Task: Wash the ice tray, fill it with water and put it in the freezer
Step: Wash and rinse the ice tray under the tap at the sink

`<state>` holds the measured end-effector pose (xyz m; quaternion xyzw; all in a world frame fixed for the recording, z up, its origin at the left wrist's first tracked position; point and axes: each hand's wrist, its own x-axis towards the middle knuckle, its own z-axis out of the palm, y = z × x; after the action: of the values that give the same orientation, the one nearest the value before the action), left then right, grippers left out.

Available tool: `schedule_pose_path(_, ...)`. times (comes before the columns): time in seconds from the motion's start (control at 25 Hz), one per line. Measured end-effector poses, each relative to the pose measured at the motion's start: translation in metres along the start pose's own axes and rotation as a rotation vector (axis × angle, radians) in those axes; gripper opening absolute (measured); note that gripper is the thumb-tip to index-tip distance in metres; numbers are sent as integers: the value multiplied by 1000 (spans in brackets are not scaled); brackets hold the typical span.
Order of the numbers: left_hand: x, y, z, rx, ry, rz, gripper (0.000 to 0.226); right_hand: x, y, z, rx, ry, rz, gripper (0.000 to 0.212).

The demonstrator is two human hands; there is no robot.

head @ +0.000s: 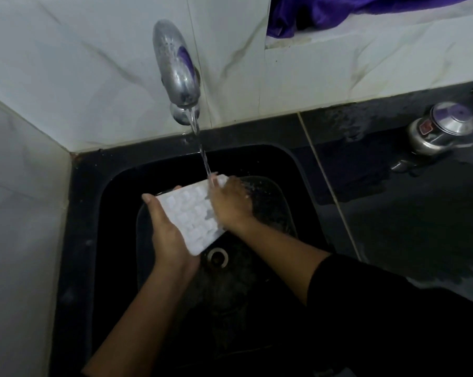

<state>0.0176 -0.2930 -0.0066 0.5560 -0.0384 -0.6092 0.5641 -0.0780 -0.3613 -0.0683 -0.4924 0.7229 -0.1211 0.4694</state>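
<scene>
A white ice tray (pixel 190 217) with several small compartments is held tilted over the black sink (pixel 104 191). My left hand (pixel 168 235) grips its near left edge from below, thumb along the side. My right hand (pixel 229 202) lies flat on the tray's far right part, fingers spread across the compartments. A chrome tap (pixel 176 74) on the tiled wall is running. Its stream (pixel 204 156) lands on the tray's far corner by my right fingers.
The sink drain (pixel 217 257) sits just below the tray. A wet black counter (pixel 393 213) extends to the right, with a steel lidded pot (pixel 442 129) at its back. Purple cloth (pixel 325 12) hangs over the ledge at the top right. White tiled walls close the left and back.
</scene>
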Motion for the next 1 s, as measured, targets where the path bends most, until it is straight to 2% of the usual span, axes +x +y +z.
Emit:
schedule_pose_path(0.08, 16, 8, -14, -67, 31, 17, 85, -44, -4, 24, -20, -156, -211, 89)
schedule_pose_path(0.12, 17, 9, -18, -72, 45, 12, 84, -47, 2, 27, -55, -191, -256, 90)
schedule_pose_path(0.16, 13, 7, -19, -53, 58, 12, 82, -36, 7, 24, -61, -148, -244, 93)
schedule_pose_path(0.24, -3, -1, -16, -4, 39, 7, 78, 5, 8, -2, -69, -29, -51, 104)
schedule_pose_path(0.28, -9, -5, -15, 10, 29, -1, 77, 15, 7, -11, -69, 8, 33, 104)
schedule_pose_path(0.32, -9, -5, -16, 16, 25, 0, 78, 12, 8, -9, -84, 56, 39, 99)
schedule_pose_path(0.4, 6, 1, -21, -33, 25, -11, 84, -23, -1, 14, -152, 33, -174, 88)
schedule_pose_path(0.48, 17, 2, -27, -43, 20, -47, 95, -60, -11, 28, -173, -120, -359, 89)
schedule_pose_path(0.52, 18, 2, -27, -25, 1, -76, 98, -52, -9, 27, -198, -143, -375, 91)
schedule_pose_path(0.64, 9, 3, -34, 18, -94, -101, 90, 5, -10, -2, -220, -18, -214, 103)
schedule_pose_path(0.72, 5, 14, -47, 39, -162, -112, 90, 27, -6, -26, -125, -17, -117, 97)
schedule_pose_path(0.8, 8, 27, -67, 21, -221, -100, 88, 22, -3, -37, 30, -77, -153, 71)
schedule_pose_path(0.88, 13, 38, -89, -26, -206, -58, 83, 11, -5, -40, 235, -105, -206, 51)
schedule_pose_path(1.0, 20, 41, -116, -185, -289, -33, 69, -3, -1, -37, 604, -258, -167, 51)
